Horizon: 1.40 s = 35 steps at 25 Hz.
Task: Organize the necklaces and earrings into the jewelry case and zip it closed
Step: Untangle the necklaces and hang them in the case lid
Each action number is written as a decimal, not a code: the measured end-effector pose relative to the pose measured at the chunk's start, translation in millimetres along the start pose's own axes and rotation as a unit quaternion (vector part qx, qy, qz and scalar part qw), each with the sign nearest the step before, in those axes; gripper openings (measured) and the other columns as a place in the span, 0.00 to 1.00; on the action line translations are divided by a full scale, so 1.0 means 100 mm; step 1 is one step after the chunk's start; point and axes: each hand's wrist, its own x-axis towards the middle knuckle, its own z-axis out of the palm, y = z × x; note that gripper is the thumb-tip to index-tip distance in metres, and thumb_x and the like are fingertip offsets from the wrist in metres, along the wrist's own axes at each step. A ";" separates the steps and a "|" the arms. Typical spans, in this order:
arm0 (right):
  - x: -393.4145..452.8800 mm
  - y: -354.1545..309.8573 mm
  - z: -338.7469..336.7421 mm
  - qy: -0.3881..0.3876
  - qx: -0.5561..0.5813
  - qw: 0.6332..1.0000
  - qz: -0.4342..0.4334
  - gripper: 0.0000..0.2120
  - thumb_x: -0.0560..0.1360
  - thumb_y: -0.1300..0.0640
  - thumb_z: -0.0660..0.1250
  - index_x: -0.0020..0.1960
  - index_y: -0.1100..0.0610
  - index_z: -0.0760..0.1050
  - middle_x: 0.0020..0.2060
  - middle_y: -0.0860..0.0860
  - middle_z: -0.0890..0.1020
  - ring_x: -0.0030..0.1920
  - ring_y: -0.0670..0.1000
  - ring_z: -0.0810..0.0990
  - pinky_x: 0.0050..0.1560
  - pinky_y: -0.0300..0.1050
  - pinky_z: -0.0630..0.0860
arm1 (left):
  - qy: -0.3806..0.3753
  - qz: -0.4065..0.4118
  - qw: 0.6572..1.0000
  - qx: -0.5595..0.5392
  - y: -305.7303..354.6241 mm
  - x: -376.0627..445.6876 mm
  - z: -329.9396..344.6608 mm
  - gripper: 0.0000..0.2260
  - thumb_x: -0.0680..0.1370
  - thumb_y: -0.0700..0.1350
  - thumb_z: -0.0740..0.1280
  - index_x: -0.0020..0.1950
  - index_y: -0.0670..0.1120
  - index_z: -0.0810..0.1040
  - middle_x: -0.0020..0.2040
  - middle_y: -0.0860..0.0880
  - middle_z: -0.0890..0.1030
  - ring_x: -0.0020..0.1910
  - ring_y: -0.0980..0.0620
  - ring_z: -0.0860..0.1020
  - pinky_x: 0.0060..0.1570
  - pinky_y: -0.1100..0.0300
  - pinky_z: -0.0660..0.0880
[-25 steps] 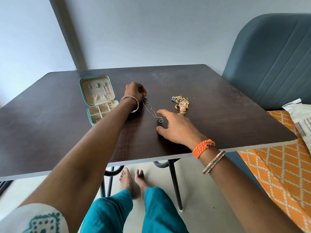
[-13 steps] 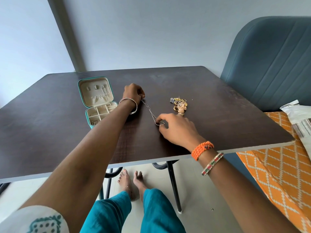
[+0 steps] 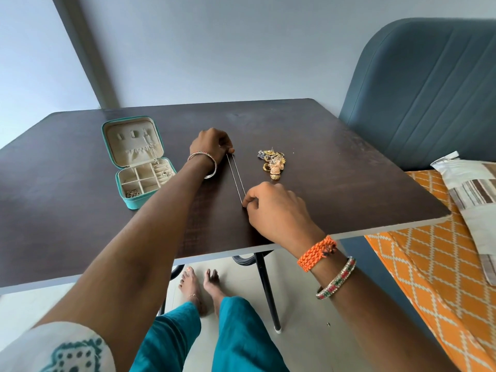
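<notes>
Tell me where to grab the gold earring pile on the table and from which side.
Take the gold earring pile from above, pinching one piece at a time, probably starting with the bell-shaped earring at the near edge. It sits loose and clear of the tangle, its domed body offers something to pinch, and the open table to its right leaves room; both hands are now busy with the chain.

Plenty of bare table (image 3: 335, 162) on the far side and out toward the right edge, so a hand could sweep through there no problem. The middle's blocked: a thin chain (image 3: 236, 178) pulled tight between the left hand (image 3: 212, 145) and right hand (image 3: 271, 208), with the pile of gold earrings (image 3: 272, 162) just right of it. The open jewelry case (image 3: 139, 162) blocks the left side, lid tipped back.
</notes>
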 end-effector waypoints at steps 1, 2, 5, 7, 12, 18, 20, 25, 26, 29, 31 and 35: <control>0.00 0.00 0.00 -0.002 -0.001 1.000 0.001 0.14 0.78 0.57 0.58 0.58 0.51 0.78 0.54 0.56 0.80 0.54 0.60 0.78 0.51 0.49 0.73 | -0.005 -0.004 1.000 -0.002 -0.01 0.01 0.00 0.02 0.72 0.43 0.71 0.43 0.47 0.83 0.46 0.45 0.83 0.49 0.44 0.78 0.42 0.57 0.71; -0.01 -0.01 -0.01 -0.004 -0.002 1.000 0.000 0.14 0.78 0.57 0.58 0.58 0.52 0.78 0.54 0.56 0.80 0.54 0.60 0.78 0.50 0.48 0.72 | -0.012 -0.009 1.000 -0.007 -0.03 0.02 0.00 0.03 0.71 0.44 0.72 0.44 0.46 0.83 0.46 0.45 0.83 0.50 0.43 0.78 0.43 0.57 0.71; -0.02 -0.04 0.02 0.006 -0.021 1.000 -0.005 0.13 0.77 0.57 0.58 0.57 0.52 0.78 0.53 0.56 0.80 0.52 0.59 0.78 0.44 0.46 0.68 | -0.030 -0.008 0.999 -0.013 -0.09 0.04 -0.01 0.06 0.71 0.46 0.73 0.45 0.45 0.83 0.46 0.44 0.83 0.50 0.43 0.77 0.46 0.56 0.72; -0.02 -0.06 0.04 0.025 -0.036 0.999 -0.011 0.13 0.77 0.58 0.58 0.56 0.53 0.78 0.52 0.56 0.81 0.52 0.60 0.78 0.42 0.45 0.67 | -0.027 -0.003 1.000 -0.004 -0.09 0.04 -0.01 0.06 0.71 0.46 0.72 0.45 0.46 0.83 0.47 0.45 0.83 0.51 0.43 0.77 0.49 0.54 0.72; 0.02 -0.06 -0.01 0.096 -0.003 0.995 0.010 0.12 0.76 0.57 0.60 0.54 0.50 0.79 0.51 0.54 0.81 0.52 0.59 0.79 0.43 0.45 0.70 | 0.009 0.004 1.000 0.002 -0.05 0.04 -0.06 0.06 0.74 0.47 0.70 0.47 0.46 0.83 0.49 0.46 0.83 0.55 0.44 0.76 0.53 0.54 0.65; 0.19 -0.27 -0.21 0.182 0.033 0.982 -0.024 0.11 0.74 0.58 0.62 0.51 0.50 0.81 0.41 0.53 0.83 0.44 0.57 0.80 0.38 0.42 0.66 | 0.067 0.061 0.993 -0.074 0.09 -0.15 -0.58 0.09 0.75 0.51 0.69 0.45 0.46 0.82 0.43 0.45 0.83 0.46 0.47 0.79 0.49 0.54 0.70; 0.24 -0.42 -0.21 0.173 0.044 0.983 -0.047 0.11 0.74 0.58 0.62 0.50 0.50 0.81 0.40 0.52 0.83 0.42 0.56 0.80 0.38 0.41 0.67 | 0.123 0.074 0.974 -0.173 0.01 -0.47 -0.79 0.09 0.75 0.50 0.67 0.42 0.46 0.81 0.37 0.48 0.82 0.37 0.59 0.77 0.43 0.59 0.70; 0.60 -0.84 0.09 0.090 0.146 0.982 -0.085 0.13 0.73 0.58 0.63 0.55 0.51 0.78 0.41 0.53 0.81 0.45 0.56 0.80 0.45 0.45 0.75 | 0.257 -0.039 0.851 -0.457 -0.39 -1.14 -1.36 0.15 0.81 0.50 0.59 0.38 0.48 0.79 0.28 0.58 0.78 0.31 0.63 0.73 0.33 0.69 0.68; 0.70 -0.94 0.17 0.071 0.159 0.980 -0.093 0.11 0.72 0.58 0.63 0.52 0.51 0.79 0.43 0.54 0.83 0.48 0.57 0.80 0.48 0.47 0.76 | 0.268 -0.059 0.843 -0.463 -0.52 -1.18 -1.45 0.15 0.81 0.49 0.58 0.38 0.48 0.79 0.27 0.58 0.77 0.30 0.64 0.72 0.32 0.71 0.67; 0.93 -1.19 0.40 0.022 0.053 0.992 -0.113 0.08 0.72 0.56 0.65 0.47 0.49 0.81 0.52 0.53 0.81 0.60 0.58 0.73 0.57 0.50 0.70 | 0.266 -0.087 0.862 -0.422 -0.88 -1.25 -1.49 0.11 0.79 0.41 0.63 0.38 0.49 0.77 0.31 0.55 0.77 0.30 0.65 0.72 0.33 0.71 0.67; 1.00 -1.32 0.50 -0.014 -0.040 0.991 -0.127 0.08 0.72 0.53 0.67 0.49 0.47 0.82 0.58 0.51 0.76 0.67 0.58 0.64 0.61 0.52 0.61 | 0.241 -0.112 0.879 -0.396 -1.10 -1.26 -1.36 0.08 0.76 0.37 0.66 0.39 0.48 0.77 0.33 0.51 0.75 0.28 0.65 0.72 0.33 0.72 0.67; 1.01 -1.45 0.61 -0.055 -0.035 0.988 -0.142 0.08 0.72 0.47 0.70 0.50 0.45 0.82 0.61 0.49 0.74 0.70 0.56 0.60 0.64 0.53 0.57 | 0.188 -0.149 0.891 -0.384 -1.31 -1.25 -1.13 0.06 0.74 0.33 0.68 0.49 0.41 0.78 0.38 0.51 0.78 0.31 0.65 0.76 0.37 0.71 0.72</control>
